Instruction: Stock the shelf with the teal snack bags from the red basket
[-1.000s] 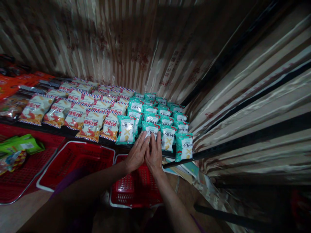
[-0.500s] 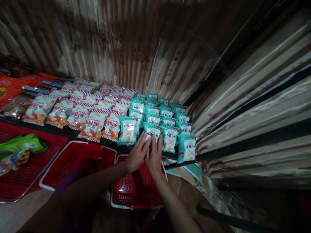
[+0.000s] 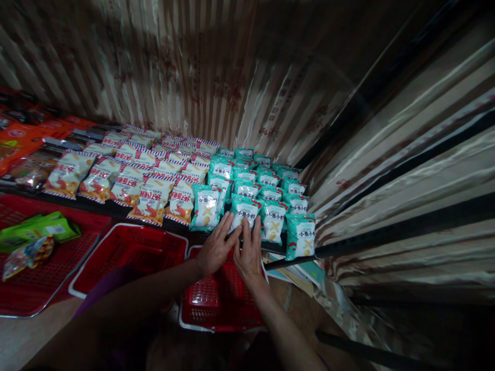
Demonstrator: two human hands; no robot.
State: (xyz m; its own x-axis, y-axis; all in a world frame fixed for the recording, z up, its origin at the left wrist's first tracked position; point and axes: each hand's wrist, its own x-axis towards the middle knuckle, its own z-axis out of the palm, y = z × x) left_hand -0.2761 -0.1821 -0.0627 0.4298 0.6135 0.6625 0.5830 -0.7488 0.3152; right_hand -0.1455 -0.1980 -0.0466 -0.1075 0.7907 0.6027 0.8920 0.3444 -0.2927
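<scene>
My left hand [image 3: 215, 249] and my right hand [image 3: 249, 252] lie side by side, fingers spread, at the front edge of a dark shelf. Their fingertips rest against the lower edge of one teal snack packet [image 3: 245, 209] in the front row. It is one of several teal packets [image 3: 266, 180] laid in rows on the shelf's right end. Neither hand grips a packet. To the left lie rows of white, red and blue striped snack packets [image 3: 150, 198].
Empty red baskets [image 3: 131, 252] [image 3: 220, 304] stand under the shelf below my hands. A red tray [image 3: 34, 278] on the left holds green packets [image 3: 38, 229]. Orange packets [image 3: 19, 139] lie far left. Striped curtain cloth [image 3: 386, 170] closes the back and right.
Both hands have stayed pressed against the same teal packet. The view has shifted slightly, so the shelf and baskets sit a little lower and to the right.
</scene>
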